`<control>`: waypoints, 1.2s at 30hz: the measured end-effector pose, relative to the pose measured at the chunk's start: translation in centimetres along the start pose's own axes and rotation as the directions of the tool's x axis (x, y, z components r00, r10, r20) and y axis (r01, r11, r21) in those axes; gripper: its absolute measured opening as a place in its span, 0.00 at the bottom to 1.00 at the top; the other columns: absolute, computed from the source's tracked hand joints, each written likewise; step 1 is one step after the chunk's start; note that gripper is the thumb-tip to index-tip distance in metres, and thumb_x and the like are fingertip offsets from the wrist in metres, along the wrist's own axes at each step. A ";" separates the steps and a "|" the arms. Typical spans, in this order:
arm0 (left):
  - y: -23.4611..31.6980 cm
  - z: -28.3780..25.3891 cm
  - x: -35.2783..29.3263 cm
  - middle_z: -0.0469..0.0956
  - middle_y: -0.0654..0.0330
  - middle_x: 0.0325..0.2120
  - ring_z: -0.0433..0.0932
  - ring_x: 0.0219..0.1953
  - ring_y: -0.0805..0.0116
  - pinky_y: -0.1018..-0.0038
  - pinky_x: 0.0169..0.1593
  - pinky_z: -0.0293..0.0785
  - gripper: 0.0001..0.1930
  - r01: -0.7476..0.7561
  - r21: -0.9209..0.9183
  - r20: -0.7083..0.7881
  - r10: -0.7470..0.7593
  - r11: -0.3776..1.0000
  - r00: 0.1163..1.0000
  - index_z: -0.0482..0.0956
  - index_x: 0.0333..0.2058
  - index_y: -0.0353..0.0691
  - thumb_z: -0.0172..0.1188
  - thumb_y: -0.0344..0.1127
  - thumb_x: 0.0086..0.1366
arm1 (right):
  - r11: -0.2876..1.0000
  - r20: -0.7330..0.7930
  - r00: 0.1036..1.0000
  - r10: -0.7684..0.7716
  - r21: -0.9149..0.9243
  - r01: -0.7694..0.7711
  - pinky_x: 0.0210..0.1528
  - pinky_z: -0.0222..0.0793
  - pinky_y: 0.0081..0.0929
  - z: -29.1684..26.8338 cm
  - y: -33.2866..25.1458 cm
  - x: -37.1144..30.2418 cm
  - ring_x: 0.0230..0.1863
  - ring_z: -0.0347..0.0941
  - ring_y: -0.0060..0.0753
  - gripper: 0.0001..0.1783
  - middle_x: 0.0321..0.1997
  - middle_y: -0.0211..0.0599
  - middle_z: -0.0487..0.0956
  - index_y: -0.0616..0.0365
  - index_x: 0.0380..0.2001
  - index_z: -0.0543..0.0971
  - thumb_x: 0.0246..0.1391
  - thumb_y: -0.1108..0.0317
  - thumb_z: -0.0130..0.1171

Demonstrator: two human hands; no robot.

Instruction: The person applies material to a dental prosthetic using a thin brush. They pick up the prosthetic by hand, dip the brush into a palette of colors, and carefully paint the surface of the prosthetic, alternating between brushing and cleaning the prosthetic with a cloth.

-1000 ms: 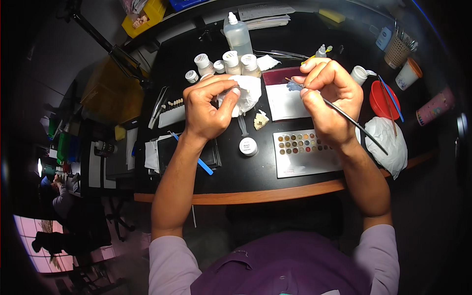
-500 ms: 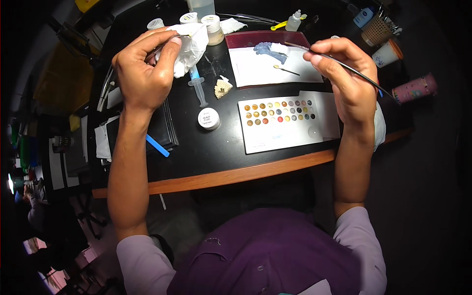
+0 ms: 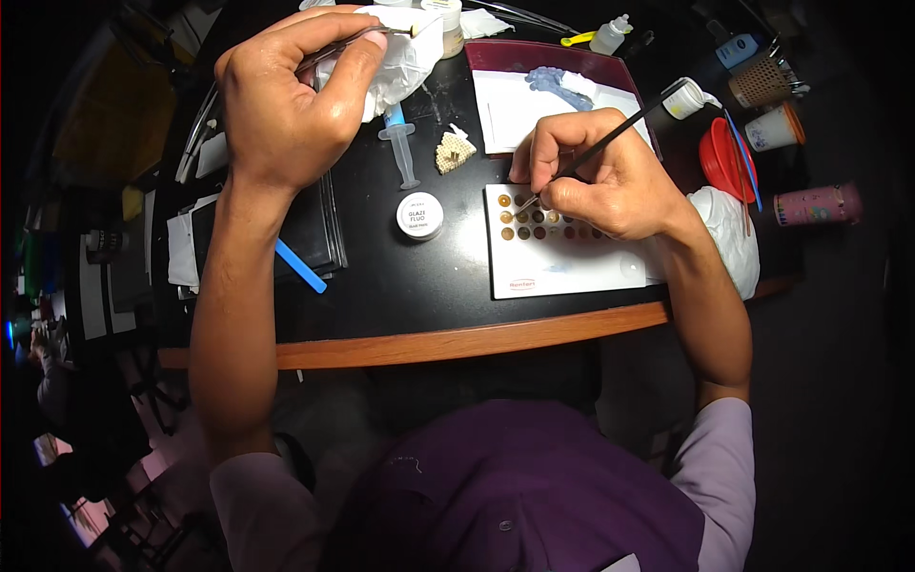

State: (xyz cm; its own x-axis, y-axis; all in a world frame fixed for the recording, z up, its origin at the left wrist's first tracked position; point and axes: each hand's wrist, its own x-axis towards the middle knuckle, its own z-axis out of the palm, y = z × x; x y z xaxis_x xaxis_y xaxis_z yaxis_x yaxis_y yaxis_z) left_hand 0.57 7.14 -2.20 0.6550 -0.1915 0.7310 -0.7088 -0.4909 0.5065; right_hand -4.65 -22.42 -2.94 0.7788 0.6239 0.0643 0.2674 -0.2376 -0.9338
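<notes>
My left hand [image 3: 295,105], raised at the upper left, is closed on thin metal tweezers [image 3: 335,50]. A tiny yellowish piece [image 3: 414,30] shows at their tip. Crumpled white tissue [image 3: 400,71] lies just behind these fingers; whether they also hold it I cannot tell. My right hand [image 3: 605,176] pinches a fine brush [image 3: 602,145] with a dark handle, leaning up to the right. Its tip points down at the left wells of a white paint palette [image 3: 562,274]. The hand covers many of the palette's brown and coloured wells.
Left of the palette stand a white-lidded jar [image 3: 419,216], a syringe [image 3: 400,157] and a beige beaded piece [image 3: 456,151]. Behind lies a maroon-edged tray [image 3: 505,55] with white paper. A red bowl [image 3: 720,157], white cloth [image 3: 720,234] and pink cup [image 3: 817,205] stand right.
My right hand has come down and left from its raised place, bringing the brush tip to the palette wells. My left hand still holds the tweezers up. The whole view has shifted slightly.
</notes>
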 end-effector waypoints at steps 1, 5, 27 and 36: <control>-0.1 -0.2 -0.1 0.88 0.49 0.43 0.86 0.46 0.66 0.75 0.51 0.80 0.10 0.003 0.017 0.019 -0.003 1.000 1.000 0.89 0.43 0.29 0.67 0.26 0.64 | 0.999 0.010 0.999 0.035 0.008 -0.035 0.38 0.73 0.23 0.1 -0.1 0.0 0.36 0.76 0.23 0.01 0.38 0.44 0.83 0.64 0.25 0.77 0.46 0.77 0.59; -0.2 -0.4 -0.2 0.87 0.48 0.44 0.86 0.46 0.65 0.74 0.52 0.79 0.11 0.036 -0.049 0.045 -0.034 0.998 0.998 0.89 0.43 0.28 0.67 0.26 0.64 | 1.000 -0.009 1.000 -0.010 0.023 0.011 0.35 0.73 0.20 0.5 0.4 0.1 0.32 0.76 0.19 0.02 0.38 0.45 0.83 0.64 0.25 0.77 0.45 0.79 0.58; 0.1 -0.6 -0.2 0.87 0.46 0.45 0.85 0.49 0.61 0.71 0.57 0.77 0.11 -0.016 0.005 0.107 0.015 1.000 0.994 0.88 0.45 0.29 0.67 0.25 0.65 | 0.996 -0.012 0.999 -0.052 -0.070 0.051 0.43 0.77 0.29 0.4 -0.2 0.3 0.34 0.80 0.28 0.03 0.28 0.38 0.83 0.64 0.23 0.81 0.42 0.76 0.64; 0.1 -0.6 -0.2 0.88 0.46 0.43 0.86 0.48 0.60 0.70 0.55 0.77 0.11 -0.062 0.060 0.123 0.054 0.996 0.991 0.89 0.44 0.30 0.67 0.28 0.65 | 0.994 -0.016 0.997 -0.071 -0.086 0.070 0.45 0.78 0.31 0.5 -0.2 0.4 0.36 0.81 0.32 0.03 0.26 0.39 0.82 0.65 0.21 0.81 0.41 0.76 0.64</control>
State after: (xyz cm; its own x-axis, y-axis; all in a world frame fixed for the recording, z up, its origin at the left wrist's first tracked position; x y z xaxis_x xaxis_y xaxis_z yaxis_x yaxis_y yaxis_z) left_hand 0.24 7.67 -2.04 0.6429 -0.3209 0.6954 -0.7309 -0.5285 0.4319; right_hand -4.65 -21.77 -2.87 0.7670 0.6270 0.1363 0.3689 -0.2570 -0.8932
